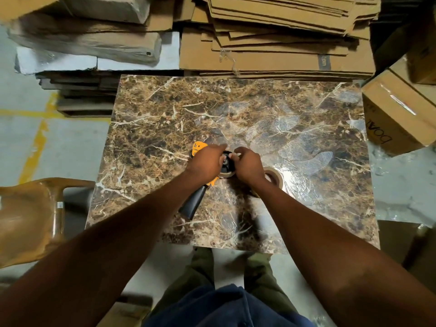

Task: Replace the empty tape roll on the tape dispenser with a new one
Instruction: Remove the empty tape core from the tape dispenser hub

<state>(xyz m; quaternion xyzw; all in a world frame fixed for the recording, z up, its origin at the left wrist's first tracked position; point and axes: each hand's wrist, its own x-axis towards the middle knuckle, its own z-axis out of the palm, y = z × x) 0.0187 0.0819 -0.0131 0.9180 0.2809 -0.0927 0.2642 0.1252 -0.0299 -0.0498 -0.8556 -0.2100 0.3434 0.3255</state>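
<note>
On marble table (pixel 165 109), both hands' grip on tape dispenser (pixel 207 171), left hand (pixel 205 161), right hand (pixel 247 164).

A single wide-angle camera sits on the person's head, looking steeply down and forward. It stands close above the marble-patterned table (pixel 236 109), which fills the middle of the view. Both forearms run in from the near edge. Flattened cardboard (pixel 283 31) lies along the far side, bent by the lens.
</note>
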